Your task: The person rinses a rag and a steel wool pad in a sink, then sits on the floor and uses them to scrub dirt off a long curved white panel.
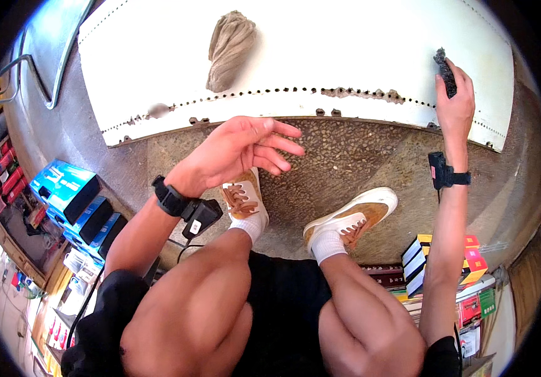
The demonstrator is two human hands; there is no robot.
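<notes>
A large white panel (pixel 320 50) with rows of small holes and rusty patches along its near edge lies in front of me. At its right side my right hand (pixel 456 100) grips a dark grey, coarse scouring pad (pixel 446 74), pressed to or just over the panel's surface; exact contact is hard to see. My left hand (pixel 245 147) hovers near the panel's front edge, fingers spread and holding nothing. On the panel's left half rests a twisted, grey-brown cloth (pixel 230 50), apart from both hands.
Below the panel is a speckled stone floor (pixel 320 151), with my shoes (pixel 355 220) on it. Blue boxes (pixel 66 188) are stacked at left, by a shelf of red packages (pixel 9 169). Yellow and red boxes (pixel 471 264) stand at lower right. A bent metal tube frame (pixel 38 81) is at upper left.
</notes>
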